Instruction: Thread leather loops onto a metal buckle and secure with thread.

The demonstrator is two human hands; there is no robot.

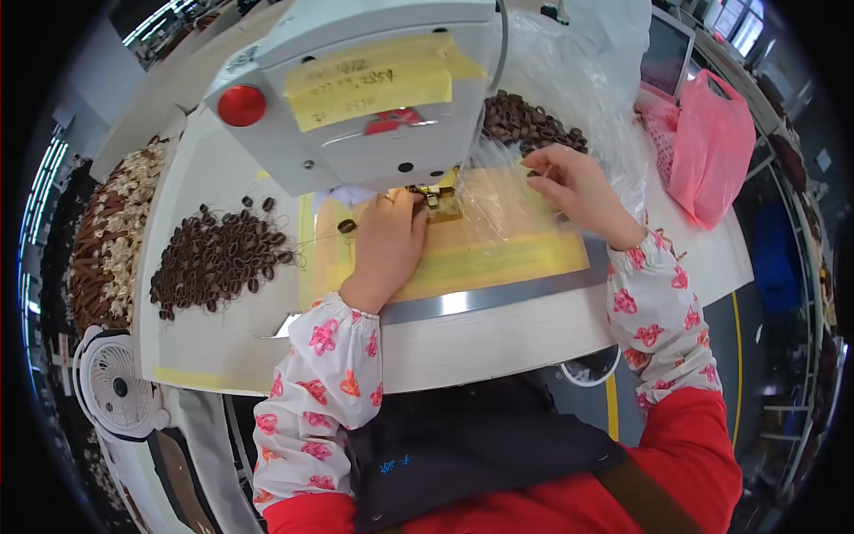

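Under the white head of a sewing machine (pixel 374 98), my left hand (pixel 388 245) reaches in with its fingers closed. At its fingertips a small dark brown loop (pixel 416 190) shows beside the lit metal foot (pixel 436 198); the fingers partly hide it. My right hand (pixel 578 189) hovers right of the foot, near a pile of brown loops (pixel 525 123). Thumb and forefinger are pinched around a small dark piece that looks like one of these loops. A single sewn loop (pixel 346 226) hangs on threads just left of my left hand.
Many brown loops with loose threads form a heap (pixel 218 254) on the table's left. Clear plastic (pixel 583 80) lies behind the right pile, a pink bag (pixel 712 147) beyond it. Yellow tape edges the work plate (pixel 498 254). A white fan (pixel 120 383) stands at the left.
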